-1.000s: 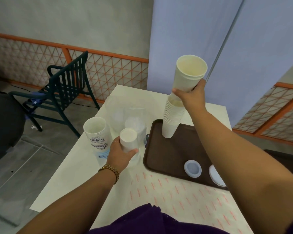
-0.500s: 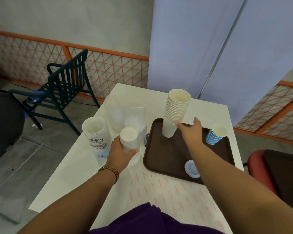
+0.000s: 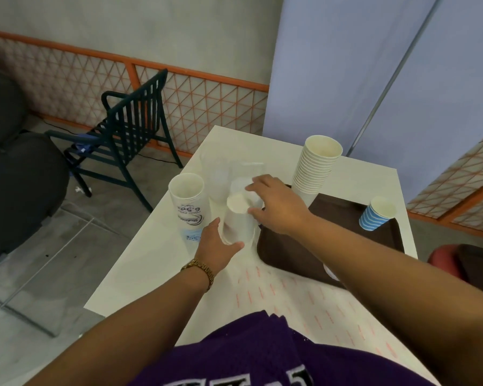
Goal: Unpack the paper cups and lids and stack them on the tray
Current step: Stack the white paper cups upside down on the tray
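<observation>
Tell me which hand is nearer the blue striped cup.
Right. The right hand is left of the blue striped cup, across the tray; the left hand is farther left, off it.

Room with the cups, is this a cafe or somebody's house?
Probably a cafe or canteen: a brown serving tray, a tall stack of paper cups and a slatted metal chair show it.

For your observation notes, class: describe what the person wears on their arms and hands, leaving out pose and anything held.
Both forearms are bare, with no sleeves reaching them and no gloves. The left hand has a gold-coloured link bracelet or watch band at the wrist. The right hand shows no ring or band that I can make out. A dark purple garment with pale lettering covers the torso below.
</observation>
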`<state>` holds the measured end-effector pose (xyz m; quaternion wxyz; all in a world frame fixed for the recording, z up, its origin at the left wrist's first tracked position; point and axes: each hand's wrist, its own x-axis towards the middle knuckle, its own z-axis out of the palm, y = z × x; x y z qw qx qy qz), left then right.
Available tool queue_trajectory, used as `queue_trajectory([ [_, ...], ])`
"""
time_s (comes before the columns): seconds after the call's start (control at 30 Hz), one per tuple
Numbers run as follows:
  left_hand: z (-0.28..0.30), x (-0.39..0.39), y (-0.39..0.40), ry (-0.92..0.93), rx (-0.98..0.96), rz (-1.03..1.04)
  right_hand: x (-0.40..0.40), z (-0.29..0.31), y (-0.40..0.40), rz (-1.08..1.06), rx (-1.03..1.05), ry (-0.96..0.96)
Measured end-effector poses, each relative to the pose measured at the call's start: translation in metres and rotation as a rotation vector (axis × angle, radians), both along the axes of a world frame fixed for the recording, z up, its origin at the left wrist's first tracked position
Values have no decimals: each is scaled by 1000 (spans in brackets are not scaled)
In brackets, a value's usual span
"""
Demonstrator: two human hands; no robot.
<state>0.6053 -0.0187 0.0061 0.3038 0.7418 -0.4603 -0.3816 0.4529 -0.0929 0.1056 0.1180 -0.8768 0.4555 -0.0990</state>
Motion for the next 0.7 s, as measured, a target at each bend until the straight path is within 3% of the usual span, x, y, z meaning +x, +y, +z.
queue_trajectory([
  [0.2,-1,13,15,-1,29,-32,48,3,8,493,-396,738],
  [0.4,-6,25,27,30,45,-1,76,-19,22,517,-566,1243],
  [0.5,-8,31,31,27,45,13,80,-27,22,482,-572,1304],
  [0.7,-6,35,32,29,53,35,76,-19,13,472,-575,1189],
])
